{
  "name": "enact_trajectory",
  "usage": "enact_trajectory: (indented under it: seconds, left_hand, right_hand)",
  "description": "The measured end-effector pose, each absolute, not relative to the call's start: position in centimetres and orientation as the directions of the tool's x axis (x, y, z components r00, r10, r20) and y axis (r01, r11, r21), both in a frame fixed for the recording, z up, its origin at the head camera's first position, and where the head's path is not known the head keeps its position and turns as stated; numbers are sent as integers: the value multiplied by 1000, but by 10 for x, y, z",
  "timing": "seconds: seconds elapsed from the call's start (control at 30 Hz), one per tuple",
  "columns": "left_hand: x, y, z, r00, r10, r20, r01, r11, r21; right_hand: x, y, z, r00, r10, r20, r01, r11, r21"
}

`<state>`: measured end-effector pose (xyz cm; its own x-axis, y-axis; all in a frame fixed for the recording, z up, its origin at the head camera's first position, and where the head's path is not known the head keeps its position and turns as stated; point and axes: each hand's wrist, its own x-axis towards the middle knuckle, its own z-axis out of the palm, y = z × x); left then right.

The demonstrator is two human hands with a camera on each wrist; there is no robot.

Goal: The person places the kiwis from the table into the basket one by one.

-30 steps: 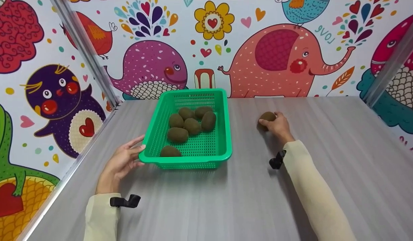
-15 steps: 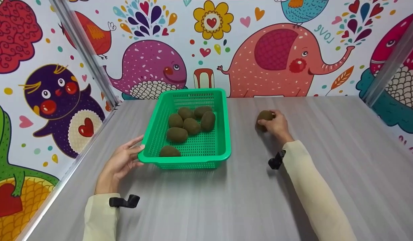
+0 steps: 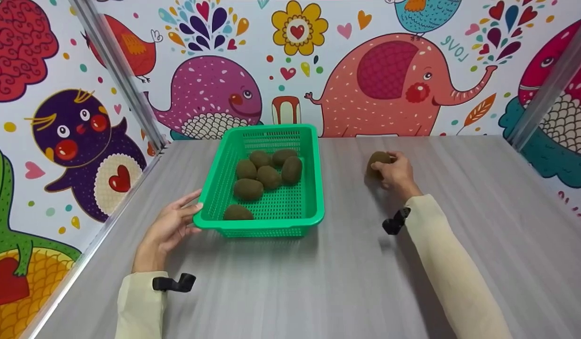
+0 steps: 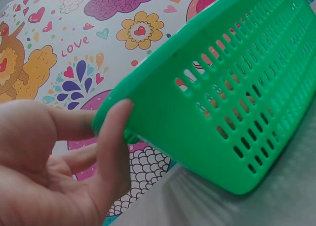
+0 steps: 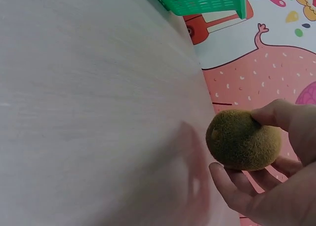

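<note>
A brown kiwi (image 3: 379, 164) is held between the thumb and fingers of my right hand (image 3: 397, 175), to the right of the basket. In the right wrist view this kiwi (image 5: 242, 139) has its fuzzy skin showing, and it appears a little above the table. My left hand (image 3: 170, 228) pinches the near left corner of a green plastic basket (image 3: 259, 225). Thumb and fingers grip its rim (image 4: 148, 70) in the left wrist view. Inside the basket several kiwis (image 3: 249, 189) lie loose, most of them toward the back. One kiwi (image 3: 238, 213) sits by the near wall, partly hidden by the rim.
The grey table (image 3: 290, 287) runs back to a wall (image 3: 290, 70) printed with cartoon animals. Metal posts (image 3: 120, 70) stand at the back corners. A second printed wall (image 3: 26, 179) borders the left side.
My right hand first shifts slightly left with the kiwi, then moves right and a little farther back. The left hand stays on the basket, which keeps its place.
</note>
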<state>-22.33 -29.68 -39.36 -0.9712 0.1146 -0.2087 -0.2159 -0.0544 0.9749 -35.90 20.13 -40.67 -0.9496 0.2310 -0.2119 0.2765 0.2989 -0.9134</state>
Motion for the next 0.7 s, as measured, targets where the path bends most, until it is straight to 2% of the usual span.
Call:
enact_trajectory:
  seconds: [0.7]
  left_hand:
    - [-225, -296, -394, -971, 118, -210, -215, -34, 976]
  right_hand:
    - [-345, 195, -396, -975, 174, -141, 169, 157, -973]
